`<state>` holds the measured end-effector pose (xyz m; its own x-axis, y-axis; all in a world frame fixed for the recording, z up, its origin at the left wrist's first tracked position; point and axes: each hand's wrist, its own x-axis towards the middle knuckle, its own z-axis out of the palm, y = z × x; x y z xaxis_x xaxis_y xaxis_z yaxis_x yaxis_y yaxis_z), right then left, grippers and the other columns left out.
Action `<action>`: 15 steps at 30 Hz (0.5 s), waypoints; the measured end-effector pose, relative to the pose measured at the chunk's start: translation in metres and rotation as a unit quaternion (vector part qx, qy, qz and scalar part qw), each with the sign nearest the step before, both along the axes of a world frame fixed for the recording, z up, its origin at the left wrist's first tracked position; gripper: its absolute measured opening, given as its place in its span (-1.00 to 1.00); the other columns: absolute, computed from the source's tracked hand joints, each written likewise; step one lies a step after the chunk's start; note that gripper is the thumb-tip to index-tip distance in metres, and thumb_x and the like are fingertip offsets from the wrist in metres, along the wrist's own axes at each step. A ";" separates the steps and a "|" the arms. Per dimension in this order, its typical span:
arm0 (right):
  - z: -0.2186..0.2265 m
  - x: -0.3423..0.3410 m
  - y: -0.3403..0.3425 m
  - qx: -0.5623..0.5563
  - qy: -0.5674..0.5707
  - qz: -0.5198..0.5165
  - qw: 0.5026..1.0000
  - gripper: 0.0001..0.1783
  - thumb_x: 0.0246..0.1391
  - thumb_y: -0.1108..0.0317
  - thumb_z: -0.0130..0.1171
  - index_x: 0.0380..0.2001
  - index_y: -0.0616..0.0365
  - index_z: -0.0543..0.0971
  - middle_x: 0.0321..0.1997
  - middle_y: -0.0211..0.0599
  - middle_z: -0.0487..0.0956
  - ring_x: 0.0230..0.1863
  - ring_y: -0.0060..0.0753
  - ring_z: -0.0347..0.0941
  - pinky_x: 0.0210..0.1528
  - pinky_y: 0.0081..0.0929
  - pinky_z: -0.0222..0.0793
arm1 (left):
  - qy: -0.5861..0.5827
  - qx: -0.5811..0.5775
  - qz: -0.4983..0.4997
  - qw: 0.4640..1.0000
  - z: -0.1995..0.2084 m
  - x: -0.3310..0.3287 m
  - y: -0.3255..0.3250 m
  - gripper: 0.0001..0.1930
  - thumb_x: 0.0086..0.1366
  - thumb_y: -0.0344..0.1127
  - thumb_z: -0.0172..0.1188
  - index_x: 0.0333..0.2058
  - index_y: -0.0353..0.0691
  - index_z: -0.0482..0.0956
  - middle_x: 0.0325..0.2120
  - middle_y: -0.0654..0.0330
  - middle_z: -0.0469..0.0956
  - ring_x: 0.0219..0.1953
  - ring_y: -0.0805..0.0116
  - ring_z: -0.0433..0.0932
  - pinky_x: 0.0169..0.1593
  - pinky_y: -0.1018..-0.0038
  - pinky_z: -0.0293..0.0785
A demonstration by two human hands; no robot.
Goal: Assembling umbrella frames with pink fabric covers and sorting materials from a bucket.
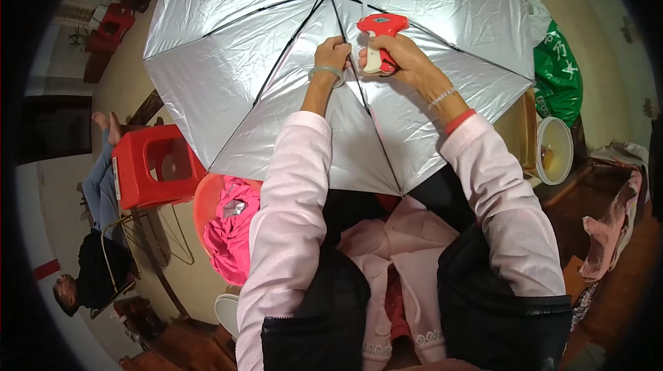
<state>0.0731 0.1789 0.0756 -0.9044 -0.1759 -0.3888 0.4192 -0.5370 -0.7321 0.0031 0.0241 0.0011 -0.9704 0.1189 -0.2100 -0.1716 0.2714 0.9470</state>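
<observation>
An open umbrella [235, 67] with a silver lining spreads in front of me, its inner side facing me. Its dark ribs fan out from a hub near the upper edge. My left hand [331, 55] is closed, pinching one of the ribs a little below the hub; a pale bangle circles that wrist. Just beside it, my right hand [407, 59] grips a red and cream pistol-shaped hand tool [384, 23]. The tool's head is close to the lining, but I cannot tell whether it touches. A beaded bracelet is on the right wrist.
At left stand a red plastic stool [126, 167] and a reddish basin [202, 208] holding bright pink fabric [231, 250]. Another person [103, 267] sits beyond. To the right are a green plastic bag [559, 74], a white bucket [568, 153] and wooden furniture [580, 191].
</observation>
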 end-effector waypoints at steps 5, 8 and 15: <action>0.054 0.045 0.051 0.066 0.076 -0.020 0.995 -0.77 -0.02 0.42 -0.03 -0.31 0.35 0.34 -0.40 -0.14 0.50 -0.43 -0.33 0.50 -0.37 -0.40 0.49 | 0.107 -0.130 -0.021 0.986 -0.008 -0.003 0.000 -0.58 -0.04 -0.17 0.05 -0.27 -0.40 0.47 -0.48 -0.11 0.52 -0.41 0.08 0.53 -0.26 0.35 0.41; 0.071 0.078 0.070 0.101 0.099 -0.077 0.987 -0.76 -0.02 0.40 -0.03 -0.30 0.38 0.35 -0.36 -0.13 0.51 -0.40 -0.34 0.51 -0.37 -0.43 0.49 | 0.117 -0.219 -0.072 0.966 0.001 -0.003 0.001 -0.58 -0.02 -0.16 0.03 -0.26 -0.39 0.44 -0.37 -0.14 0.48 -0.29 0.00 0.48 -0.19 0.29 0.37; 0.054 0.118 0.053 0.144 0.057 -0.057 0.986 -0.75 0.00 0.39 -0.04 -0.26 0.32 0.34 -0.39 -0.16 0.51 -0.43 -0.38 0.50 -0.38 -0.46 0.49 | 0.183 -0.423 -0.154 0.874 0.032 0.039 0.013 -0.56 0.06 -0.17 0.01 -0.13 -0.35 0.30 -0.17 -0.11 0.33 -0.09 -0.05 0.33 -0.04 0.24 0.30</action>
